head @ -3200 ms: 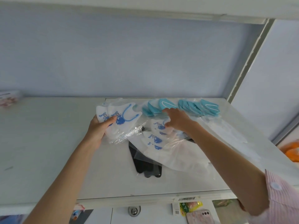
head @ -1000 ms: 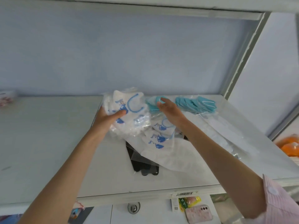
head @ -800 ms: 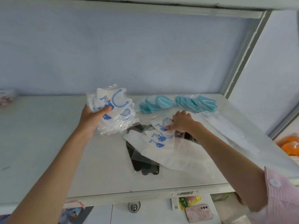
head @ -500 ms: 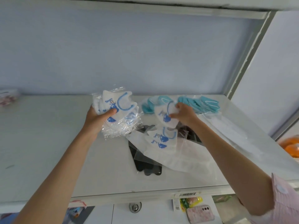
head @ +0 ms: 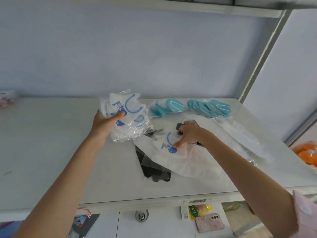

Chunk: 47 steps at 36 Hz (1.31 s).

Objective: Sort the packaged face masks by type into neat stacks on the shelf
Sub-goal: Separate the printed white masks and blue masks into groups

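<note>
My left hand (head: 103,125) grips a bundle of packaged white masks with blue print (head: 127,117), lifted above the white shelf (head: 51,143). My right hand (head: 187,133) pinches another white blue-printed mask packet (head: 165,146) that lies on the pile at the shelf's middle. Plain white packaged masks (head: 185,166) lie under it, with black masks (head: 154,172) sticking out below. Teal packaged masks (head: 190,108) lie in a row at the back of the shelf.
More clear-wrapped white packets (head: 243,140) spread toward the shelf's right edge. A grey upright post (head: 262,55) borders the shelf at right. Orange items (head: 305,153) sit beyond it. Packaged goods and a phone case (head: 210,224) hang below the shelf front.
My right hand has added the raised printed packet to the left-hand bundle, then dropped to the pile and pinched another printed packet. The left-hand bundle stayed lifted.
</note>
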Each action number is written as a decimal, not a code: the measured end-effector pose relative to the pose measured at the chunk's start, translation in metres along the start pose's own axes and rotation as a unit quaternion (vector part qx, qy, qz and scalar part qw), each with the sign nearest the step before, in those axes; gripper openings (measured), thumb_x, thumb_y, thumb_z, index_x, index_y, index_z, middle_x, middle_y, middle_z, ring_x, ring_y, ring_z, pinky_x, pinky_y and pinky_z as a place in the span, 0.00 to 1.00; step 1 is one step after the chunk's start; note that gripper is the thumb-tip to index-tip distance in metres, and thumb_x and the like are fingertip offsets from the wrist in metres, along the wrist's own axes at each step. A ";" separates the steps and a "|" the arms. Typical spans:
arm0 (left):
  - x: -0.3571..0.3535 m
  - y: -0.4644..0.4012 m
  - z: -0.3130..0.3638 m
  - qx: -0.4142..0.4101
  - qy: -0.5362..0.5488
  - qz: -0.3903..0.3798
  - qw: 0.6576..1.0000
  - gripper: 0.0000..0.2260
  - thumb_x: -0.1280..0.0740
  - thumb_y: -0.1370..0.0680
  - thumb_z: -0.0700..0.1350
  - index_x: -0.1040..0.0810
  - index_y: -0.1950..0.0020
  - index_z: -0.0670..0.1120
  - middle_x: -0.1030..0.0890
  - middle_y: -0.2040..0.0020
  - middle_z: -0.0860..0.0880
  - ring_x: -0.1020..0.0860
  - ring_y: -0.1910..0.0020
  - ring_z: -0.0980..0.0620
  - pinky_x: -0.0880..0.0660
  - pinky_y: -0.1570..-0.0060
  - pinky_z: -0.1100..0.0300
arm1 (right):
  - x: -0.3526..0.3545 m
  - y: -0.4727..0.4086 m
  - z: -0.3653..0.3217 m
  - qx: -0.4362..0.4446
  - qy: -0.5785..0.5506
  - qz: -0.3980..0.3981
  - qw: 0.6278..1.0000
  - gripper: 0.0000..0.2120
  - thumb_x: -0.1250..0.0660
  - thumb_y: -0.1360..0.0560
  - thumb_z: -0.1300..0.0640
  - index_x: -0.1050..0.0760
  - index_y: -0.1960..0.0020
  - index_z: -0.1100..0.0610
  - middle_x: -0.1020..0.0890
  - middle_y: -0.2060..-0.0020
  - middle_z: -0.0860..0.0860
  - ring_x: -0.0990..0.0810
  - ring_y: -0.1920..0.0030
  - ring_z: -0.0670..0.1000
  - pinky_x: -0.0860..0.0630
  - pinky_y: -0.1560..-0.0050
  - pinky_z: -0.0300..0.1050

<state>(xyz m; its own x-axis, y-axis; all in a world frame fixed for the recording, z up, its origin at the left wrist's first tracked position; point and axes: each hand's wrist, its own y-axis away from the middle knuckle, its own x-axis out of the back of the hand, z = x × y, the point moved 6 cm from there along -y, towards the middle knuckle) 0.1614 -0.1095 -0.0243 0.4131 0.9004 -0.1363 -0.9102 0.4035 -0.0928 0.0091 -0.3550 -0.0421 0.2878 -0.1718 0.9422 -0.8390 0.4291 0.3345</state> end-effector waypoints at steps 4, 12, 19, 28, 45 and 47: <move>-0.002 -0.001 -0.002 0.003 -0.007 0.001 1.000 0.18 0.25 0.29 0.38 0.22 0.40 0.40 0.16 0.48 0.43 0.17 0.52 0.47 0.21 0.54 0.53 | 0.007 -0.002 0.001 -0.027 -0.026 0.037 0.999 0.34 0.26 0.36 0.37 0.26 0.37 0.56 0.22 0.44 0.54 0.29 0.40 0.57 0.33 0.40 0.48; 0.003 -0.001 0.002 -0.002 -0.020 0.002 1.000 0.20 0.24 0.31 0.40 0.22 0.41 0.40 0.16 0.49 0.43 0.17 0.54 0.46 0.20 0.56 0.54 | 0.046 0.004 0.032 -0.036 -0.378 0.164 0.910 0.12 0.23 0.35 0.58 0.25 0.58 0.57 0.23 0.61 0.50 0.24 0.57 0.52 0.28 0.60 0.41; 0.007 0.000 0.002 0.000 -0.018 0.008 1.000 0.21 0.23 0.33 0.41 0.21 0.42 0.40 0.16 0.50 0.43 0.16 0.54 0.48 0.20 0.55 0.54 | 0.028 0.036 0.011 0.031 -0.410 -0.026 0.911 0.30 0.23 0.35 0.54 0.29 0.36 0.52 0.21 0.41 0.54 0.18 0.50 0.51 0.27 0.48 0.40; 0.003 0.002 -0.003 0.006 -0.019 0.003 1.000 0.20 0.25 0.29 0.38 0.23 0.38 0.39 0.17 0.46 0.42 0.17 0.49 0.44 0.21 0.48 0.49 | 0.003 0.029 -0.009 -0.011 -0.038 0.043 0.998 0.33 0.26 0.32 0.42 0.28 0.32 0.53 0.30 0.33 0.55 0.34 0.32 0.57 0.33 0.32 0.48; 0.017 0.007 -0.001 -0.003 -0.033 0.036 0.999 0.18 0.26 0.28 0.37 0.23 0.39 0.39 0.16 0.50 0.44 0.16 0.58 0.53 0.20 0.63 0.60 | 0.048 0.033 0.049 -0.050 -0.543 0.225 0.807 0.22 0.23 0.33 0.61 0.26 0.42 0.58 0.22 0.51 0.51 0.24 0.50 0.52 0.31 0.52 0.41; 0.017 0.008 -0.002 0.000 -0.028 0.036 0.999 0.17 0.26 0.28 0.37 0.22 0.40 0.39 0.16 0.50 0.44 0.16 0.58 0.53 0.20 0.62 0.60 | 0.047 0.036 0.042 -0.008 -0.689 0.153 0.708 0.32 0.26 0.31 0.64 0.35 0.30 0.64 0.21 0.45 0.54 0.21 0.49 0.52 0.27 0.50 0.43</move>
<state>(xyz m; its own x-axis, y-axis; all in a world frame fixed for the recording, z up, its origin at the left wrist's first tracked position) 0.1610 -0.0909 -0.0292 0.3445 0.9347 -0.0878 -0.9375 0.3376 -0.0844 -0.0272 -0.3850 0.0135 -0.6398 -0.7663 0.0591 -0.7561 0.6413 0.1305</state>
